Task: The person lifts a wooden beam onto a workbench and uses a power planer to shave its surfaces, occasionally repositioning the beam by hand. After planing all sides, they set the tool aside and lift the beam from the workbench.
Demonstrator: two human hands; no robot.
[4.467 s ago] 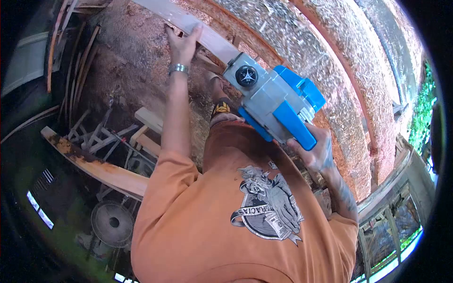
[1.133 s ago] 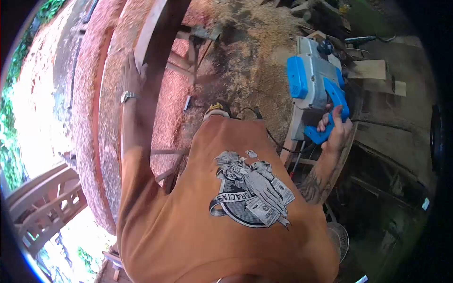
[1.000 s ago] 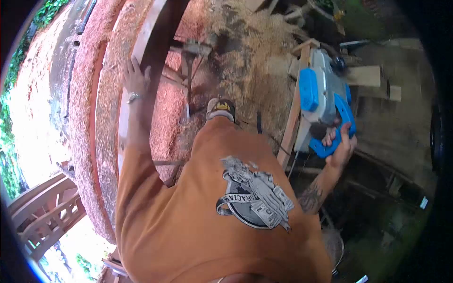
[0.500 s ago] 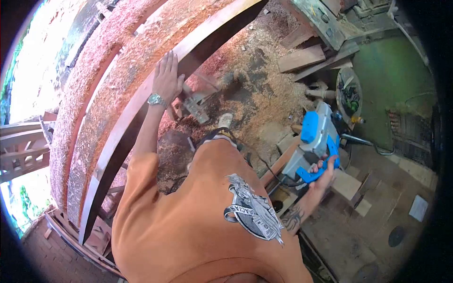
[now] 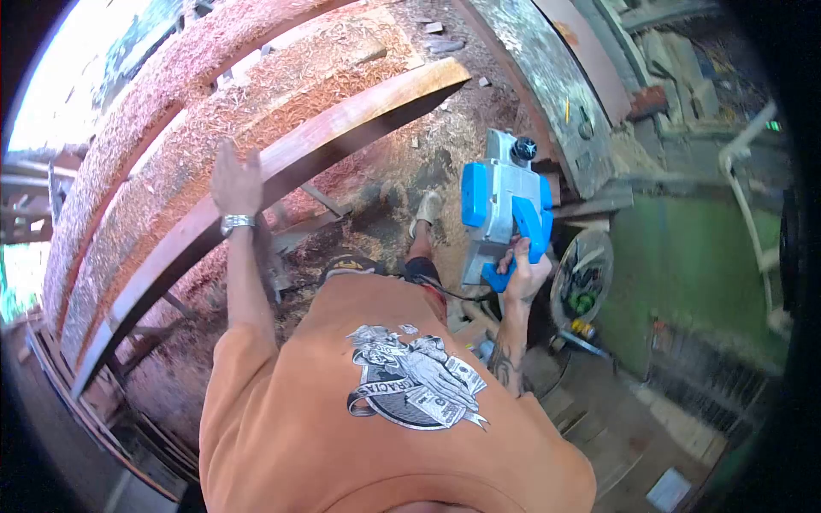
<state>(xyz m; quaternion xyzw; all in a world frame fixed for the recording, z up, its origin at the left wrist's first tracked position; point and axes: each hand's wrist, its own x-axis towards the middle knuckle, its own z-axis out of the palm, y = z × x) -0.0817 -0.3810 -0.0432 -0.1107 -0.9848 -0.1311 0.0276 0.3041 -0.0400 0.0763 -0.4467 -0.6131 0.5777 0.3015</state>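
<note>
My left hand (image 5: 236,184), blurred by motion and with a metal watch on the wrist, is over the long curved wooden beam (image 5: 329,128), fingers extended; whether it touches the wood is hard to tell. The beam's upper face is pale and reddish, its side dark. On the right, my right hand (image 5: 526,272) grips the blue handle of a blue and grey power planer (image 5: 499,205). The planer is held up off the beam, with a black knob at its front end and a cable trailing from its rear.
Shavings cover other curved beams (image 5: 128,171) at the upper left and the floor. A metal-topped machine table (image 5: 556,94) stands at the upper right. Beside the planer is a round bin (image 5: 590,256) with assorted items. My foot (image 5: 425,211) is on the shavings below.
My view has shifted. The planer is turned more upright and sits closer to the machine table. My left hand has moved down along the beam, with its fingers more spread.
</note>
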